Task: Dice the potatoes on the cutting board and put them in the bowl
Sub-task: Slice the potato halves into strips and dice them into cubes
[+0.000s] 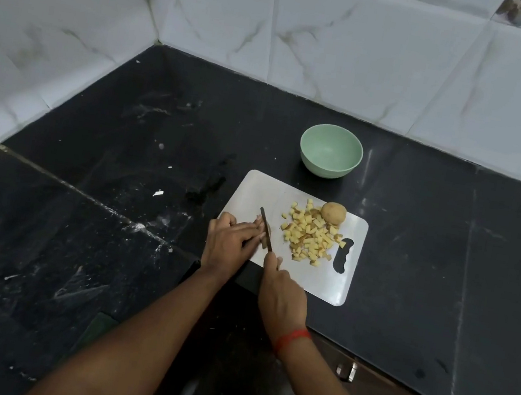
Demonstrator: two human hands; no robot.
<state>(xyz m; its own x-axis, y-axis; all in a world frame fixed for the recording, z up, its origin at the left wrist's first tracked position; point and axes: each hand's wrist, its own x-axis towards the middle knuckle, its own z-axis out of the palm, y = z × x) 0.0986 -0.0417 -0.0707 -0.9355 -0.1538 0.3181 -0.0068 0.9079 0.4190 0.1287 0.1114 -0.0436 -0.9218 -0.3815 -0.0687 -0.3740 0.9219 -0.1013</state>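
A pale cutting board (333, 286) lies on the black counter. On its right half sits a pile of diced potato (309, 236), with a whole unpeeled potato (333, 213) at the pile's far edge. My left hand (232, 243) presses down on a potato piece (263, 235) at the board's left side, mostly hidden under the fingers. My right hand (281, 297) grips the handle of a knife (266, 228), whose dark blade rests against that piece beside my left fingertips. A light green bowl (331, 150) stands empty behind the board.
The black stone counter (98, 207) runs into a corner of white marble-look wall tiles (343, 40), close behind the bowl. The counter's front edge and a cabinet latch (347, 371) lie to the lower right. White specks dot the counter on the left.
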